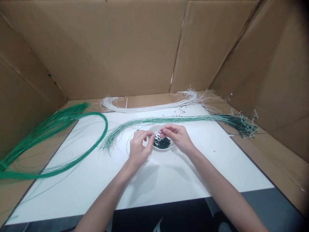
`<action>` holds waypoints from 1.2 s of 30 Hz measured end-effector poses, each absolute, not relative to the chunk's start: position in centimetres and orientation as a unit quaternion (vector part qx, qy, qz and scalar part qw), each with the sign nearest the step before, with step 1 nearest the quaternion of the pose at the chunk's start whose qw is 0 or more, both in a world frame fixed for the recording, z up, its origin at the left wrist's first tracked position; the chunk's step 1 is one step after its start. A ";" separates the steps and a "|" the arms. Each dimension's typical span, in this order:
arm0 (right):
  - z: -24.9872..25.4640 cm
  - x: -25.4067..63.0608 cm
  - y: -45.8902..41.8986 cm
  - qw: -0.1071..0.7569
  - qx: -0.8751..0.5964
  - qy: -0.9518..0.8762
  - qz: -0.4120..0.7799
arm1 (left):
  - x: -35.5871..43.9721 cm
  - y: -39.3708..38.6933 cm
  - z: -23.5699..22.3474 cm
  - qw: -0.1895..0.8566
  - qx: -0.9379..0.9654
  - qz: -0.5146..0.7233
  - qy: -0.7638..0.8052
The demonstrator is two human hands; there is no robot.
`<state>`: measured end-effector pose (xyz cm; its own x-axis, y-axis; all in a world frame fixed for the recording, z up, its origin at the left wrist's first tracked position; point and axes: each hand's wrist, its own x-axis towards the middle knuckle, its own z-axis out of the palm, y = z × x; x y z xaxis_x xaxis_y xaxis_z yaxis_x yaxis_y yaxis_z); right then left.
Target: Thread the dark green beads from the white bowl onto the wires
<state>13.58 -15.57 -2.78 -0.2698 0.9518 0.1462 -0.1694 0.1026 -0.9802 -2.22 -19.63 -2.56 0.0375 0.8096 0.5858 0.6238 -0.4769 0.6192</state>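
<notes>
My left hand [141, 145] pinches a thin pale strand [156, 133] between thumb and forefinger. At the strand's other end, the fingertips of my right hand [177, 137] are pressed together on it; any bead between them is too small to make out. Both hands are just above a small white bowl [164, 149], one on either side. Dark green or black beads [162, 142] fill part of the bowl. A thin loop of strand curves out beside my left hand.
Behind the bowl lies a long bundle of green strands [169, 120], with white strands [149, 108] farther back. Green strands [72, 164] form a big loop at left. Loose beads [180, 111] are scattered on the white sheet [217, 167]. Cardboard walls [145, 48] enclose the back and sides.
</notes>
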 end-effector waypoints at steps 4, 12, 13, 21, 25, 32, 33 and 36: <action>-3.0 13.5 -15.5 0.497 -0.348 -0.544 0.580 | -2.2 -19.7 -2.5 0.095 0.713 0.484 0.499; -3.1 13.5 -15.4 0.506 -0.338 -0.519 0.601 | -2.1 -19.7 -2.5 0.095 0.715 0.490 0.489; -3.1 13.5 -15.4 0.504 -0.336 -0.517 0.604 | -2.1 -19.8 -2.5 0.095 0.716 0.491 0.487; -3.3 13.5 -15.4 0.505 -0.320 -0.515 0.613 | -2.2 -19.9 -2.4 0.095 0.721 0.496 0.474; -3.3 13.5 -15.4 0.509 -0.316 -0.506 0.621 | -2.2 -19.8 -2.5 0.088 0.720 0.503 0.470; -3.1 13.2 -15.5 0.523 -0.310 -0.461 0.646 | -2.2 -19.7 -2.6 0.079 0.723 0.503 0.466; -3.1 13.2 -15.5 0.524 -0.310 -0.452 0.652 | -2.2 -19.7 -2.6 0.078 0.725 0.503 0.464; -3.1 13.1 -15.6 0.522 -0.308 -0.438 0.664 | -2.1 -19.7 -2.7 0.075 0.724 0.505 0.463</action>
<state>13.13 -15.57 -3.09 -0.2648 0.9631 0.0480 -0.4241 -0.0716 -0.9028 -2.12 -19.68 -2.71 0.0605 0.7465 0.6626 0.5946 -0.5602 0.5768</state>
